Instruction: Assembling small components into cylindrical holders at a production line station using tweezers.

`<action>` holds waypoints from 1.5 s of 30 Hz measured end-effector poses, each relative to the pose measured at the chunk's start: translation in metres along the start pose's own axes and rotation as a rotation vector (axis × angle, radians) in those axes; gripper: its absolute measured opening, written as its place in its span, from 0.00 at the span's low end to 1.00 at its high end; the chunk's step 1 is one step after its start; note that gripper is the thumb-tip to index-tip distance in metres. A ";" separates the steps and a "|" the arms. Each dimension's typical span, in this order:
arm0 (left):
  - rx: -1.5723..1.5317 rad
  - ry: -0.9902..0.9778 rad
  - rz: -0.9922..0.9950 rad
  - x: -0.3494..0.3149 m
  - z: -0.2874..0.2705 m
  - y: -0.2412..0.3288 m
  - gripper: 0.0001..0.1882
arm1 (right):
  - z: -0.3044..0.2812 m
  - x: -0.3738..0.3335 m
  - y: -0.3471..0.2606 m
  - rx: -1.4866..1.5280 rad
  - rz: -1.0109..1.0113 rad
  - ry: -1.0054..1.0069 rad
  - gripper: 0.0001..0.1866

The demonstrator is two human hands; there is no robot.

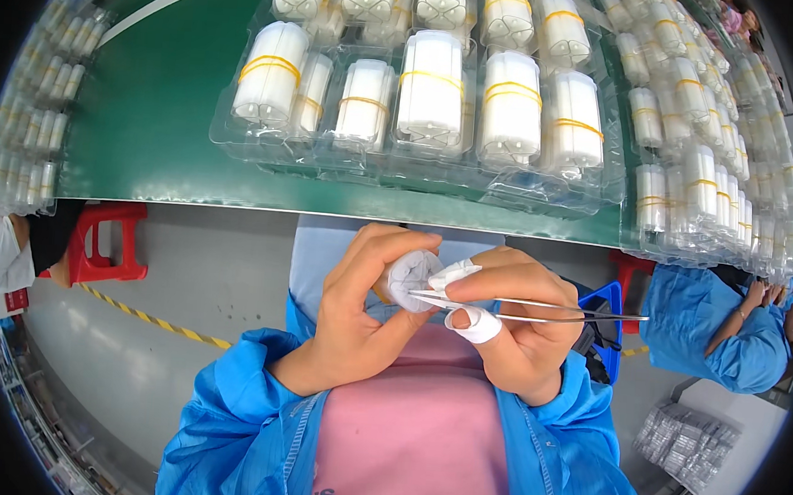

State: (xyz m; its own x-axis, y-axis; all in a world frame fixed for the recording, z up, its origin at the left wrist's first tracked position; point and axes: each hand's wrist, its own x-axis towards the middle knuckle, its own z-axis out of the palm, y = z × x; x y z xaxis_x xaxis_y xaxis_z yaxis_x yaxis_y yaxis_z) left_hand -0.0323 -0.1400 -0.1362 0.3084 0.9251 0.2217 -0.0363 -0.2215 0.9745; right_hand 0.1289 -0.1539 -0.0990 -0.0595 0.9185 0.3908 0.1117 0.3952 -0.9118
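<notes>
My left hand (349, 313) is closed around a short white roll (408, 277), its round end turned up between thumb and fingers. A bit of yellow shows at the roll's side, mostly hidden by my fingers. In my right hand (527, 333) is a pair of metal tweezers (615, 317), pinched between thumb and fingers. The tweezers' tips point left and meet the end of the roll; whether they grip any of it I cannot tell. White wraps (478, 325) cover parts of my right thumb and index finger. Both hands are just off the table's near edge, above my lap.
Ahead on the green table (150, 124) stands a clear plastic tray (347, 167) of white rolls bound with yellow rubber bands. More filled trays (700, 175) line the right, others (45, 126) the left. A red stool (111, 239) and a person in blue (714, 326) are nearby.
</notes>
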 end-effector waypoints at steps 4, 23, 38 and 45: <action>0.023 0.008 0.004 0.001 -0.001 0.001 0.24 | 0.003 0.001 0.000 -0.020 -0.003 -0.007 0.10; 0.055 -0.108 -0.009 -0.003 -0.008 -0.006 0.23 | 0.009 -0.003 0.003 0.003 0.022 0.068 0.07; 0.146 -0.038 0.010 0.001 -0.005 0.002 0.25 | 0.008 0.003 -0.002 -0.209 -0.061 -0.029 0.07; 0.274 -0.068 0.085 0.002 -0.004 0.000 0.26 | 0.007 0.003 -0.012 -0.435 -0.165 -0.110 0.11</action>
State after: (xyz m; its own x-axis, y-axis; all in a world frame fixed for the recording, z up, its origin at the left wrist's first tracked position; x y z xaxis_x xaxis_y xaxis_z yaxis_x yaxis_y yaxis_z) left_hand -0.0354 -0.1368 -0.1352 0.3783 0.8790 0.2903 0.1909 -0.3809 0.9047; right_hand 0.1201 -0.1556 -0.0873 -0.2131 0.8458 0.4891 0.4952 0.5250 -0.6922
